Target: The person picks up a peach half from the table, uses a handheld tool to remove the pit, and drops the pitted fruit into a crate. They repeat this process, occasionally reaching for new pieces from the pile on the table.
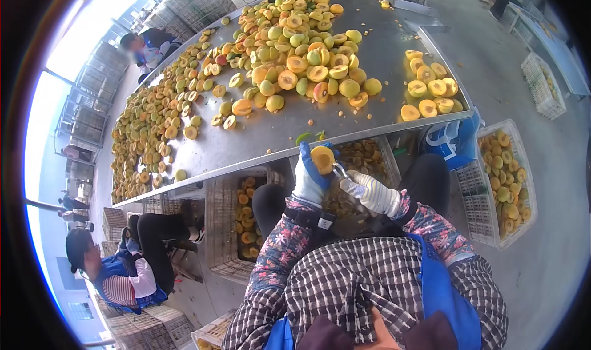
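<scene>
My left hand (309, 181), in a white glove with blue fingers, is closed around a yellow halved peach (322, 159), its cut face turned up. Close beside it, my right hand (373, 193) in a white striped glove grips a small metal pitting tool (339, 170). The tool's tip meets the lower right edge of the peach half; its exact shape is too small to make out. Both hands are just in front of the metal table's edge, above a crate of brownish pieces (364, 158).
A large heap of halved peaches (295, 42) covers much of the metal table (246, 142); several halves (436, 88) lie in its right corner. Crates of peaches (506, 184) stand right and left of my legs. A blue bag (454, 142) hangs at right. A co-worker (126, 270) sits at left.
</scene>
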`<state>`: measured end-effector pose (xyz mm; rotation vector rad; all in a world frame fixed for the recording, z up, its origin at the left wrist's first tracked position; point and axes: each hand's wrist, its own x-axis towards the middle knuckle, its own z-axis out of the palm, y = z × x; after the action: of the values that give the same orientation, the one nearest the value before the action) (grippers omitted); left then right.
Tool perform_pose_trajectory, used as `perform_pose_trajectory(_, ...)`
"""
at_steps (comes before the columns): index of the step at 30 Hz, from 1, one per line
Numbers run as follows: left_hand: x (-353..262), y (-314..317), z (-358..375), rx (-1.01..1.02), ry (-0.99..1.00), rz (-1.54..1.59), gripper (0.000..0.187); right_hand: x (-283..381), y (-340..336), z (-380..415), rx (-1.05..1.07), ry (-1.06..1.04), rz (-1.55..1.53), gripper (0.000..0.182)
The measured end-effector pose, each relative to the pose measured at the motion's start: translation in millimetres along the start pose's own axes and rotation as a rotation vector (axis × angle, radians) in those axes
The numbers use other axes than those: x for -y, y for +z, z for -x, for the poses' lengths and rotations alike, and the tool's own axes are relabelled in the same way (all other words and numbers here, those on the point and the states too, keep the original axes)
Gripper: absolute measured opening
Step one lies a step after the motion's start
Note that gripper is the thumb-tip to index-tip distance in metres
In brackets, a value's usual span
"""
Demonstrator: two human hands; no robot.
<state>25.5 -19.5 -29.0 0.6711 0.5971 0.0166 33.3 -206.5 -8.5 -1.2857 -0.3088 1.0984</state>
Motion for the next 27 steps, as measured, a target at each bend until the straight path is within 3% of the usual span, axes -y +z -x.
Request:
perform_pose_trajectory(1,-2.6,5.3,4.1,-0.073,0.092,-0.022,0.057,-17.6,-8.3,-10.5,0.007,-0.002,-0.001,0.04)
perform_pose_trajectory(3,-16.0,-12.5,0.8,-0.017,0.298,-0.26,0.055,-44.9,-25.4,-27.9,-0.203,-0.488,0.537,0.038)
perform_pose_trajectory(4,-25.3,-26.7,1.1,-0.054,0.539,-0.497,0.05,-24.8,-27.8,-16.4,-0.199,-0.268,0.63,0.04)
perform_pose_trajectory(5,-45.0,-23.3,20.5,-0.081,0.731,-0.69,0.047,-18.9,-30.9,-12.7,-0.2,-0.273,0.636,0.04)
perform_pose_trajectory(6,-63.9,-38.4,33.0,-0.159,0.656,-0.682,0.037,-16.6,-32.5,-9.4,-0.213,-0.237,0.676,0.042)
perform_pose_trajectory(8,-100.8,-61.8,63.3,-0.421,0.602,-0.885,0.035,-25.0,-40.6,-10.1,-0.216,-0.233,0.749,0.051)
perform_pose_trajectory(9,-118.6,-53.0,88.4,-0.605,0.556,-1.212,0.037,-25.7,-42.8,-10.2,-0.212,-0.24,0.745,0.051)
perform_pose_trajectory(11,-143.7,-124.9,82.5,-0.71,0.505,-1.775,0.045,-23.5,-43.4,-10.2,-0.206,-0.192,0.771,0.05)
perform_pose_trajectory(13,-150.7,-126.2,72.9,-0.716,0.653,-1.944,0.045,-17.4,-42.3,-13.6,-0.181,-0.181,0.74,0.046)
perform_pose_trajectory(14,-152.4,-124.2,60.6,-0.715,0.654,-1.946,0.045,-25.7,-43.6,-18.2,-0.195,-0.266,0.728,0.044)
perform_pose_trajectory(15,-152.4,-94.3,45.7,-0.53,0.682,-1.801,0.045,-30.3,-45.0,-20.5,-0.208,-0.349,0.716,0.041)
perform_pose_trajectory(16,-149.4,-66.9,25.9,-0.35,0.702,-1.648,0.045,-28.2,-44.7,-22.1,-0.195,-0.304,0.708,0.039)
perform_pose_trajectory(18,-134.9,-23.5,-21.8,-0.188,0.772,-1.671,0.042,-34.6,-48.7,-27.3,-0.2,-0.325,0.715,0.039)
perform_pose_trajectory(19,-128.6,16.3,-30.8,-0.115,0.489,-1.503,0.046,-38.8,-51.3,-30.4,-0.201,-0.347,0.722,0.039)
perform_pose_trajectory(20,-121.3,11.1,-77.0,-0.036,0.743,-1.754,0.05,-41.5,-54.1,-31.8,-0.178,-0.344,0.697,0.04)
perform_pose_trajectory(21,-114.0,30.0,-97.9,0.014,0.757,-1.797,0.055,-41.8,-54.9,-31.0,-0.182,-0.343,0.701,0.04)
perform_pose_trajectory(23,-97.6,54.4,-136.0,0.029,0.706,-1.863,0.058,-40.9,-54.5,-28.8,-0.179,-0.283,0.629,0.044)
perform_pose_trajectory(25,-80.2,71.2,-154.5,-0.099,0.58,-1.907,0.048,-27.4,-52.3,-21.0,-0.2,-0.284,0.627,0.047)
perform_pose_trajectory(27,-76.2,70.2,-165.5,-0.12,0.578,-1.839,0.047,-22.0,-52.2,-17.0,-0.22,-0.233,0.612,0.046)
